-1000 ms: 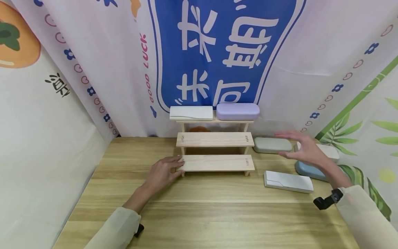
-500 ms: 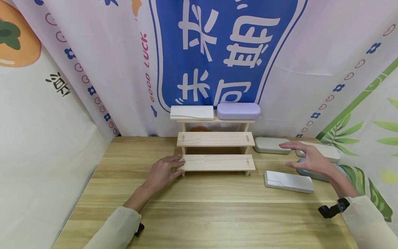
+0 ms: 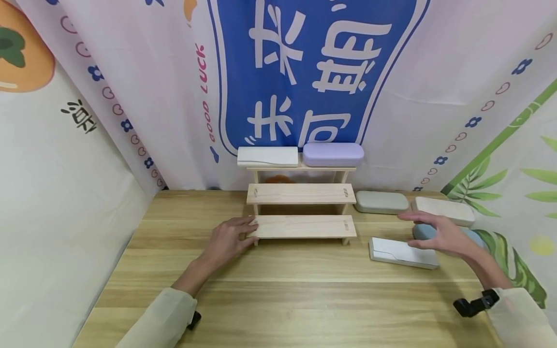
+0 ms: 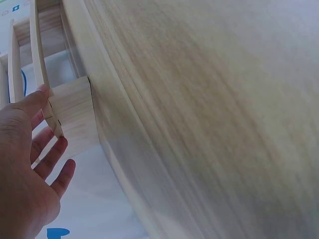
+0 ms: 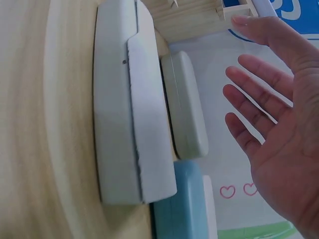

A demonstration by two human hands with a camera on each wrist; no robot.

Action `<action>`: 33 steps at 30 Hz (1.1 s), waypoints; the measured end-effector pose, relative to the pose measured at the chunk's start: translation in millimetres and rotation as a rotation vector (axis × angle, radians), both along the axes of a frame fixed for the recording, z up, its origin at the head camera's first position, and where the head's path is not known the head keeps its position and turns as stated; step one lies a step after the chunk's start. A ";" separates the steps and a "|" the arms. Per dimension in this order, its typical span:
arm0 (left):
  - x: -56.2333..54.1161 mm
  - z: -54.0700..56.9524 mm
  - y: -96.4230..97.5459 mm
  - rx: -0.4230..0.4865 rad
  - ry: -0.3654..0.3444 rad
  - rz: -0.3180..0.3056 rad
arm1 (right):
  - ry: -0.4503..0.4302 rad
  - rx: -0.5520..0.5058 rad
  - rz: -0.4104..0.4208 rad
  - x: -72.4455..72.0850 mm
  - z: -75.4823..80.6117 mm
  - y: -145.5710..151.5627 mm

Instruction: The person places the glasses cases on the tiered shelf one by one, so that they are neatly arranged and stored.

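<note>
A three-tier wooden stand (image 3: pixel 302 226) sits on the table. My left hand (image 3: pixel 228 241) holds the left end of its lowest shelf; in the left wrist view, thumb and fingers lie on either side of the plank (image 4: pixel 41 55). My right hand (image 3: pixel 444 234) hovers with fingers spread above a white glasses case (image 3: pixel 402 253) with a flap, apart from it in the right wrist view and holding nothing. Beyond are a grey-green case (image 3: pixel 382 202), an off-white case (image 3: pixel 450 212) and a blue case (image 3: pixel 472 235), partly hidden by the right hand.
On the top tier stand a white flap case (image 3: pixel 267 157) and a lilac case (image 3: pixel 333 154). A printed curtain (image 3: pixel 174 96) hangs behind the wooden table (image 3: pixel 283 309) and along both sides.
My right hand has moved right and toward the table's front, from near the grey-green case to above the white flap case. My left hand stays on the stand.
</note>
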State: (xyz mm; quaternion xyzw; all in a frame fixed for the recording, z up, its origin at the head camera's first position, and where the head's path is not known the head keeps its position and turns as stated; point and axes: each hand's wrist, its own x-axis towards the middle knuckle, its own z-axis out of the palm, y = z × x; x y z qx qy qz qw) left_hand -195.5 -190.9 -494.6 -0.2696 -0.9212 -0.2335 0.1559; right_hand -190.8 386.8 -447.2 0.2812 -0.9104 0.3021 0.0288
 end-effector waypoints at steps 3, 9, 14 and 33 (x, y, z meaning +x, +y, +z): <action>0.5 0.5 -0.2 0.003 0.004 -0.001 | 0.009 0.005 0.004 3.7 -4.2 5.2; -0.5 0.1 -0.2 -0.001 0.006 -0.003 | -0.015 0.033 -0.032 12.4 -12.3 15.7; -0.8 0.6 0.2 0.002 0.012 -0.007 | -0.022 0.020 -0.016 16.6 -20.1 22.1; -0.4 -1.0 -0.6 0.004 0.018 -0.010 | 0.005 -0.011 -0.039 25.7 -51.6 30.6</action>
